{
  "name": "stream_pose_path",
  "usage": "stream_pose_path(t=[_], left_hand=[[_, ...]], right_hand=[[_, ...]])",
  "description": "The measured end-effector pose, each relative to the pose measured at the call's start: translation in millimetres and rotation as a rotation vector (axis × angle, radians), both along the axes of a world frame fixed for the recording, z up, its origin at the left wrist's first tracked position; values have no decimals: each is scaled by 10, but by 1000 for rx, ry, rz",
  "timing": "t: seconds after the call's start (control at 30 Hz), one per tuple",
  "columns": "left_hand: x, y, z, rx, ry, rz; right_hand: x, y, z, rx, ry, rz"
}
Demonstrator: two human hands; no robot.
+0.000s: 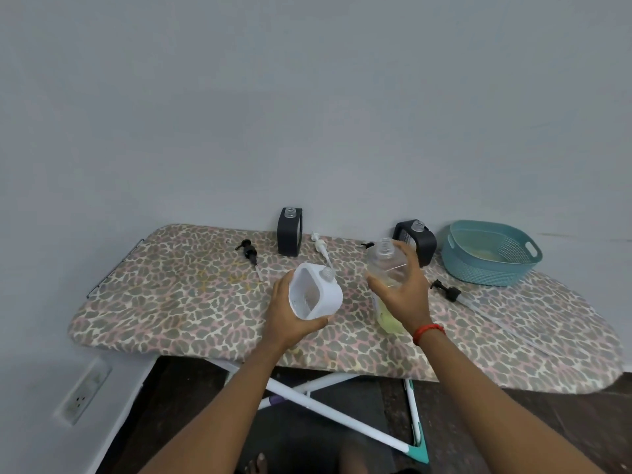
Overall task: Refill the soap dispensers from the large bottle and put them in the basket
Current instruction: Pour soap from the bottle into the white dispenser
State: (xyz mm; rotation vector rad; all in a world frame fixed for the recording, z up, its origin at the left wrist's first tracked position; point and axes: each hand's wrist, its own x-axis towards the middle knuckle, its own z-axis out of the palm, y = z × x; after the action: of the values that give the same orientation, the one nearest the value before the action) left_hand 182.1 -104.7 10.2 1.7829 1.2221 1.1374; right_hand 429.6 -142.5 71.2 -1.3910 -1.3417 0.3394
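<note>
My left hand (285,314) grips a white soap dispenser (316,291) without its pump, tilted with the open neck toward the right. My right hand (405,290) holds the large clear bottle (386,265), uncapped, with pale yellow soap low inside it; it is lifted and leaning over the board. Two black dispensers with open necks stand at the back, one upright (289,231) and one leaning (418,240). The teal basket (492,268) sits at the right with no dispenser in it.
All this rests on a leopard-print ironing board (178,302) against a grey wall. Loose pumps lie on it: a black pump (249,252) at left, a white pump (321,246) in the middle, another black pump (448,291) at right. A wall socket (83,393) is low left.
</note>
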Motion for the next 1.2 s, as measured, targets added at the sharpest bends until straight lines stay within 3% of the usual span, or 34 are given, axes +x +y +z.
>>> stream_pose_path(t=[0.3,0.5,1.2], left_hand=[[-10,25,-9,13,-15,-51],[-25,13,3,19,-22,-85],[-18,24,-2,44,22,-75]], right_hand=[[238,134,230,-181,-693,141],[204,217,356,-145,-968,176],[49,287,508,-129,-1295,177]])
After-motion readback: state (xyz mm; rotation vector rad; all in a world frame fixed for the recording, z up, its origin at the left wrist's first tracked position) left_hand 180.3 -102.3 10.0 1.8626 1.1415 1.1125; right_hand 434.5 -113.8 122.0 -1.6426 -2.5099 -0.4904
